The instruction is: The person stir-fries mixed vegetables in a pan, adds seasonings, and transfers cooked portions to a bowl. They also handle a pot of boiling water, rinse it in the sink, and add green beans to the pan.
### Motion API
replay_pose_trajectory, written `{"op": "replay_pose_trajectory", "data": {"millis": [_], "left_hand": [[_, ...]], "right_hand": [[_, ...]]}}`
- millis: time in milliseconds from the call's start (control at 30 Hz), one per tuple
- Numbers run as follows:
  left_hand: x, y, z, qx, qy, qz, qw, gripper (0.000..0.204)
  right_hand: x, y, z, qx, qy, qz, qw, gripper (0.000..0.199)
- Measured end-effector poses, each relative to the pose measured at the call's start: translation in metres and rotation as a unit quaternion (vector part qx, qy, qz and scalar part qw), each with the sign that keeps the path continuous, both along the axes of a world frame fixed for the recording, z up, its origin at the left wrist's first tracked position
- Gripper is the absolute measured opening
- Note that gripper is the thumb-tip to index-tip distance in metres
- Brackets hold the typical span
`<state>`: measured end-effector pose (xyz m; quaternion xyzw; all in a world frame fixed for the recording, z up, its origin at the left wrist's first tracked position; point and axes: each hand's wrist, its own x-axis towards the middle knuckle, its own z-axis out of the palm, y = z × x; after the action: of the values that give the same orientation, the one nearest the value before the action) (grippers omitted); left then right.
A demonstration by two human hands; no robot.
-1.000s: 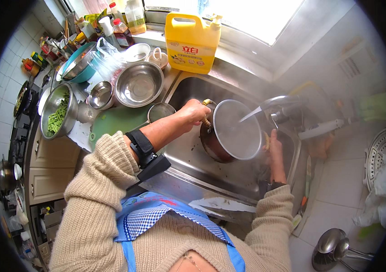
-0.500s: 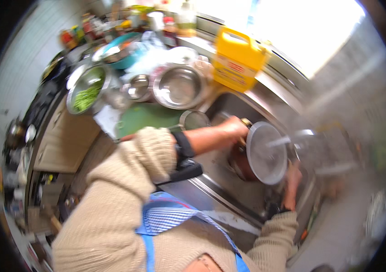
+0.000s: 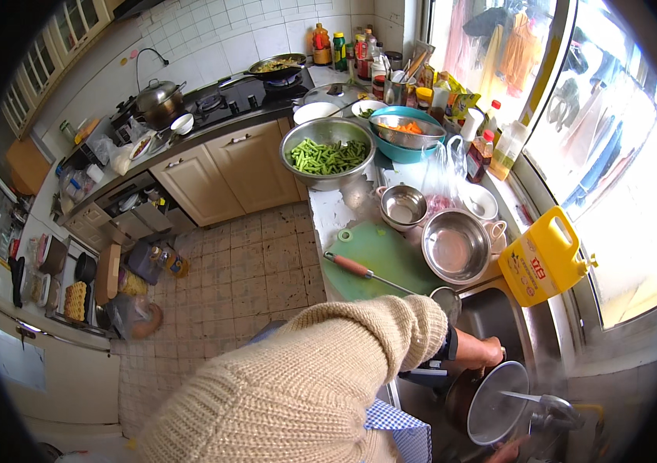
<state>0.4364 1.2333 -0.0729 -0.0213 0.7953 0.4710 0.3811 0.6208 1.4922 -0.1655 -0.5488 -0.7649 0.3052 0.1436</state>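
Note:
A brown-sided pot [image 3: 459, 407] is in the sink [image 3: 507, 315] at the lower right. Water from the tap [image 3: 556, 411] runs into it, and steam rises around. My left hand [image 3: 487, 353] is closed round the handle on the pot's far side. At the lower edge my right hand [image 3: 509, 451] shows only in part, closed at the pot's near side. A strainer [image 3: 446, 302] with a wooden handle lies from the green cutting board [image 3: 371, 258] to the sink edge, beside my left forearm.
Behind the sink stands a yellow jug [image 3: 542, 266]. On the counter are a steel basin [image 3: 456, 245], a smaller steel bowl [image 3: 403, 207], a large bowl of cut green beans [image 3: 327, 157] and a teal basin [image 3: 402, 151]. Farther off, a frying pan [image 3: 277, 68] sits on the stove.
My view has swung left, bringing the stove and floor into sight and shifting the sink toward the lower right. Both hands stay at the pot under the running tap.

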Motion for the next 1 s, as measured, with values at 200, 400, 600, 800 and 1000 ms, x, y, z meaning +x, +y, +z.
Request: {"op": "replay_pose_trajectory", "data": {"millis": [200,400,600,800,1000], "left_hand": [[-0.002,0.007,-0.015,0.002,-0.036,-0.025,0.999,0.028],[0.004,-0.001,-0.003,-0.008,-0.039,-0.035,0.999,0.026],[0.008,-0.041,0.021,0.059,-0.069,-0.086,0.992,0.028],[0.016,-0.126,0.057,0.138,-0.065,-0.034,0.988,0.033],[0.001,-0.234,0.061,0.279,-0.048,-0.040,0.958,0.024]], "right_hand": [[-0.035,-0.043,0.029,0.009,0.054,0.070,0.996,0.083],[-0.062,-0.094,0.061,-0.005,0.111,0.138,0.984,0.076],[-0.094,-0.162,0.089,-0.032,0.160,0.209,0.964,0.069],[-0.137,-0.264,0.119,-0.069,0.192,0.288,0.935,0.062],[-0.189,-0.411,0.146,-0.108,0.211,0.370,0.898,0.055]]}}
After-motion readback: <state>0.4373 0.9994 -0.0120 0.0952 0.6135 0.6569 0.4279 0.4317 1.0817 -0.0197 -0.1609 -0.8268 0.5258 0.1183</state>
